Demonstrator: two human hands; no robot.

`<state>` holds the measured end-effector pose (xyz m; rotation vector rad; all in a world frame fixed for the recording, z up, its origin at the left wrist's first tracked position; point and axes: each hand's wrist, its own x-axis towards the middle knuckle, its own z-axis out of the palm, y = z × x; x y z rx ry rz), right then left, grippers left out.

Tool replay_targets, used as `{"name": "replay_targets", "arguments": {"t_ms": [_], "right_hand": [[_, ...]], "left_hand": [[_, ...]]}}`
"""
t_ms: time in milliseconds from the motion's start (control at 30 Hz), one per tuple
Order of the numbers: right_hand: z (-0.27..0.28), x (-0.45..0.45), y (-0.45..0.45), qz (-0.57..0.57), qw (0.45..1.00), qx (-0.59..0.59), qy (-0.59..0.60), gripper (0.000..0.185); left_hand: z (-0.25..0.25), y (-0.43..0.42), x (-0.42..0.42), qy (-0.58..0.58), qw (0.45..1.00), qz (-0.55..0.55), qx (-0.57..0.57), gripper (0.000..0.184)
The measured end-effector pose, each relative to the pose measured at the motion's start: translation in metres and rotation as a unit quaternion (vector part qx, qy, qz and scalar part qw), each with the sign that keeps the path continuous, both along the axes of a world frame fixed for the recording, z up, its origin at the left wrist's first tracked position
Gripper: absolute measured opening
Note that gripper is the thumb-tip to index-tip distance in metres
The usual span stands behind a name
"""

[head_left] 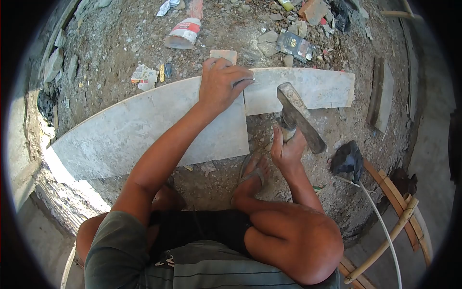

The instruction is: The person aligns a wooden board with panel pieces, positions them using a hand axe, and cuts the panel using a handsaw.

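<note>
My right hand is closed around the handle of a hammer, its worn metal head raised over the ground. My left hand rests at the upper edge of the boards, fingers pinched on a small, thin, nail-like piece, mostly hidden by the fingertips. Beneath that hand lies a large grey board with a curved outer edge. A smaller curved board meets it on the right along a straight seam. A short reddish piece sticks out past the edge behind my left hand.
Dirt and gravel surround the boards. A cut plastic cup, a dark packet and broken bricks lie beyond them. At right are a curved strip, a black plastic bag and wooden slats. My sandalled foot is near the seam.
</note>
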<state>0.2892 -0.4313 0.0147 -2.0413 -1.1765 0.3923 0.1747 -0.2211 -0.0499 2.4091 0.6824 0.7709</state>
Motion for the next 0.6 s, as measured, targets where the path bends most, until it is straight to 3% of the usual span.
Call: {"name": "replay_targets", "arguments": {"t_ms": [67, 133, 167, 233, 333, 433, 500, 533, 600], "right_hand": [[-0.007, 0.007, 0.002, 0.022, 0.999, -0.019, -0.045, 0.038], [0.004, 0.012, 0.013, -0.001, 0.968, -0.250, 0.019, 0.037], [0.011, 0.010, 0.015, 0.002, 0.968, -0.250, 0.022, 0.037], [0.026, 0.001, 0.008, -0.027, 0.998, -0.051, 0.039, 0.031], [-0.003, 0.002, -0.002, -0.001, 0.998, 0.067, 0.004, 0.032], [-0.008, 0.006, 0.001, 0.039, 0.995, -0.004, -0.095, 0.034], [-0.008, 0.009, 0.007, -0.002, 0.973, -0.225, 0.055, 0.035], [-0.004, 0.006, 0.007, 0.001, 0.972, -0.226, 0.061, 0.035], [0.010, 0.000, -0.004, -0.021, 0.991, -0.050, 0.119, 0.033]], "left_hand": [[0.000, -0.001, 0.000, 0.009, 1.000, -0.002, -0.004, 0.017], [0.000, -0.001, 0.002, 0.005, 1.000, -0.007, 0.002, 0.017], [-0.001, 0.000, 0.000, 0.007, 1.000, -0.009, 0.007, 0.017], [-0.001, -0.002, -0.002, 0.012, 1.000, -0.008, 0.004, 0.017], [0.001, -0.001, 0.000, 0.005, 1.000, -0.004, 0.002, 0.017], [0.001, 0.000, 0.001, 0.008, 1.000, -0.003, 0.007, 0.017], [0.001, 0.002, 0.002, 0.020, 1.000, -0.004, 0.013, 0.017], [0.001, 0.003, 0.001, 0.017, 1.000, -0.008, 0.001, 0.016], [0.001, 0.002, -0.001, 0.013, 1.000, -0.015, -0.013, 0.015]]}}
